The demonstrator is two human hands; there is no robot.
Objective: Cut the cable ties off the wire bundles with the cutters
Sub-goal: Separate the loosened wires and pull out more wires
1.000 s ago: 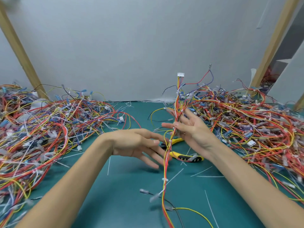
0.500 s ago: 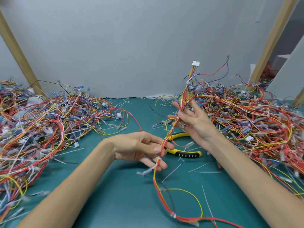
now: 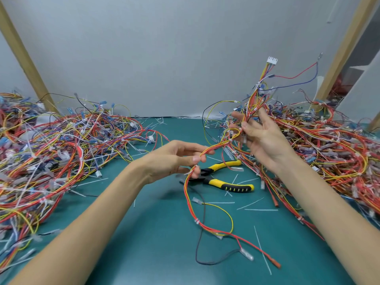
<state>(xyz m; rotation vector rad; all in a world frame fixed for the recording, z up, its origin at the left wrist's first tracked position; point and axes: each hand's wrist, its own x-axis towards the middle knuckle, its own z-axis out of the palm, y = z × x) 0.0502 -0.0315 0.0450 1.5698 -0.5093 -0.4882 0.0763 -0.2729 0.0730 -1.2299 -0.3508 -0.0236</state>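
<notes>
The left hand (image 3: 176, 159) pinches a wire bundle (image 3: 216, 146) between thumb and fingertips. The right hand (image 3: 261, 136), at its 2 o'clock, grips the upper part with thumb and forefinger, the other fingers spread. The bundle's lower end trails on the green table (image 3: 144, 243). The cutters (image 3: 218, 183) lie free at 4 o'clock from the left hand. The left heap (image 3: 51, 151) lies at 9 o'clock, the right heap (image 3: 329, 151) at 3 o'clock.

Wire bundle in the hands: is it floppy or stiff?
Probably floppy: the wire bundle sags and curls onto the mat below the left hand. Likely light, since fingertips alone pinch it. Its ends above the right hand stand up, so maybe springy.
</notes>
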